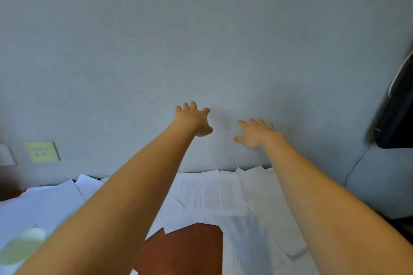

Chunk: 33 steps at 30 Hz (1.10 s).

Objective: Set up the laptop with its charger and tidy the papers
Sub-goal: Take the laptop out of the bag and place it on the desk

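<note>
Loose white papers [207,194] lie scattered over a reddish-brown table [190,250], some printed with text, some blank. Both my arms stretch forward over them toward the pale wall. My left hand [193,119] is raised in front of the wall with fingers spread and holds nothing. My right hand [254,133] is beside it, slightly lower, fingers spread and empty too. No laptop or charger shows in the head view.
A yellowish wall socket plate [42,151] sits low on the wall at left. A pale round object [22,245], blurred, lies on the papers at lower left. A dark object [397,114] hangs at the right edge, with a thin dark cable [355,165] running down the wall below it.
</note>
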### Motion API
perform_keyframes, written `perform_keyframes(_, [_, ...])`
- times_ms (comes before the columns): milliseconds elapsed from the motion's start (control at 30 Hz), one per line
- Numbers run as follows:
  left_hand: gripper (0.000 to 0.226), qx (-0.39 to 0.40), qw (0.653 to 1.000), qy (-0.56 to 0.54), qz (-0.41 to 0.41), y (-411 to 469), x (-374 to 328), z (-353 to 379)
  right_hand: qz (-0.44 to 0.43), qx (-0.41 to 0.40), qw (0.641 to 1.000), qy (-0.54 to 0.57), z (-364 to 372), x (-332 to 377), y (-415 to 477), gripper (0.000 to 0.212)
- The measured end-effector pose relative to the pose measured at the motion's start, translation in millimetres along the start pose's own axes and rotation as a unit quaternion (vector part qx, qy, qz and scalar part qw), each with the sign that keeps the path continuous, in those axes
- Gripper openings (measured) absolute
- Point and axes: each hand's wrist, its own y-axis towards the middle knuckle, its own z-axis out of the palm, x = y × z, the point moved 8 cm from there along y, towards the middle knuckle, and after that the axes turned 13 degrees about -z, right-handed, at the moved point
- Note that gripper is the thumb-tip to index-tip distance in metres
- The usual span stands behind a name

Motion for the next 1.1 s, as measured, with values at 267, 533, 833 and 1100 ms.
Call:
perform_keyframes(267, [0.063, -0.013, 1.0, 0.008, -0.013, -8, -104, -22, 0.011, -0.022, 1.0, 0.001, -4, -118, -50, 0.061])
perform_keyframes(533, [0.062, -0.008, 0.999, -0.005, 0.04, -47, -262, -30, 0.059, -0.015, 0.998, 0.024, 8, -263, -121, 0.062])
perform_keyframes(833, [0.061, 0.015, 0.997, -0.021, 0.077, -69, -370, -12, 0.072, 0.01, 0.996, 0.042, 32, -353, -156, 0.062])
perform_keyframes(1100, [0.062, 0.053, 0.994, 0.001, 0.099, -47, -412, 30, 0.073, 0.023, 0.994, 0.08, 83, -378, -140, 0.061])
